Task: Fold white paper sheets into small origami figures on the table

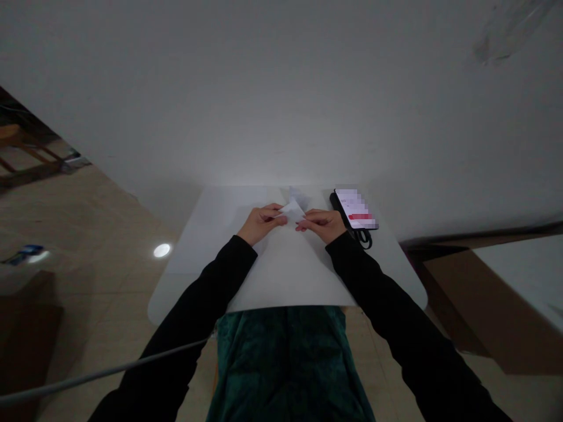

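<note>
A small piece of folded white paper (294,209) is held between my two hands above the white table (281,275). My left hand (263,223) pinches its left side between thumb and fingers. On the other side, my right hand (323,224) grips the right corner of the paper with thumb and fingertips. The paper's upper edge rises to a point, and a shadow falls behind it. Its lower folds are too small to make out.
To the right, a phone (355,209) with a lit screen leans on a dark object with a looped black cable (364,238). A pale wall (281,105) rises behind the table. A brown box (492,310) stands at right, and a grey cable (105,371) crosses the lower left.
</note>
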Tool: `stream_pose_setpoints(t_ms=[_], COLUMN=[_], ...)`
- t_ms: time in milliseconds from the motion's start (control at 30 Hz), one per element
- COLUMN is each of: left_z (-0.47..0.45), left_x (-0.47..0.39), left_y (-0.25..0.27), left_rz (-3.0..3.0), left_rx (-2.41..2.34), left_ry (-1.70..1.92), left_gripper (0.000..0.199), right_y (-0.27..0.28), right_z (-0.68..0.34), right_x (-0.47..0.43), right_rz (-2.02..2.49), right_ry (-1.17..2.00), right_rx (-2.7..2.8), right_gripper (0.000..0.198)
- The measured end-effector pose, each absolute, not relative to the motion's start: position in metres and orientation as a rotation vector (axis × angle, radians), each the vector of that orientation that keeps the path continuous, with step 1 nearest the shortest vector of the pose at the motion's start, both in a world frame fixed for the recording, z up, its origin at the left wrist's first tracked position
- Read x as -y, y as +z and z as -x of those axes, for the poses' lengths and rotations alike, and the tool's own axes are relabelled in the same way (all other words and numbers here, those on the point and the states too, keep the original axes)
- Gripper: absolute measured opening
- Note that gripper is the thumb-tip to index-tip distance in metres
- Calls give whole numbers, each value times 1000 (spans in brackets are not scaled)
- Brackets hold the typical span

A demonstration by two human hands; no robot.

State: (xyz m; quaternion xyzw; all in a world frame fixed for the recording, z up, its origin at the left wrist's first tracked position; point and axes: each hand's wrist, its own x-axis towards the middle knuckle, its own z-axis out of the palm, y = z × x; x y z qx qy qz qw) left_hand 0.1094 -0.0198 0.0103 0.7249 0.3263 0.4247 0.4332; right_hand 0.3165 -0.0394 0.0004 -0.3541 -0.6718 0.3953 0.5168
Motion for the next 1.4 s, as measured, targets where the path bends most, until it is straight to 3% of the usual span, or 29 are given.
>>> stream_pose_setpoints(t_ms=[533, 700, 833, 967, 1400], left_z=[-127, -127, -126, -128, -131], left_x=[27, 25, 23, 28, 28], left_y=[-1, -9, -10, -5, -10], left_rz=[-1441, -1469, -1479, -1531, -1552], left_rx=[-1227, -1150, -1020, -967, -948], left_ry=[1383, 1370, 1177, 967, 1058], left_gripper=[31, 32, 48, 38, 33], right_y=[-7, -9, -10, -11, -9], right_z=[-304, -303, -304, -304, -300], right_x=[40, 38, 38, 40, 39], right_rz=[1038, 1053, 1034, 977, 957], right_ry=[982, 981, 1063, 1165, 1126], right_rx=[1164, 1117, 1162, 1257, 1150], right_gripper=[26, 27, 29, 29, 39])
